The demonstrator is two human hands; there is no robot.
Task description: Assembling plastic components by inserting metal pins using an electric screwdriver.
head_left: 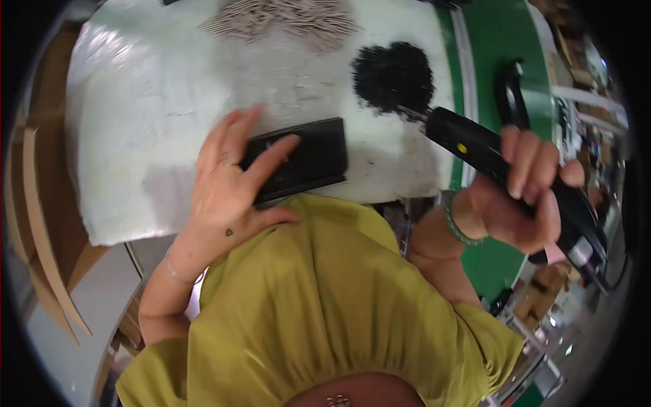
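Note:
My right hand point(519, 193) is wrapped round a black electric screwdriver point(468, 142). Its thin metal bit points left, reaching the near edge of a heap of small black screws point(395, 76); whether a screw is on the bit is too small to tell. A flat black rectangular part point(313, 152) lies on the table's near side, close to my body. My left hand point(227, 176) is at the left end of this part, fingers spread, with the index finger stretched over its top. The hand covers that end of the part.
A pile of thin beige strips point(285, 20) lies at the far side of the white-covered table point(142, 122). Green surface point(488, 41) borders it on the right, with a black curved object point(510, 91) on it. Cardboard point(47, 210) stands along the left side.

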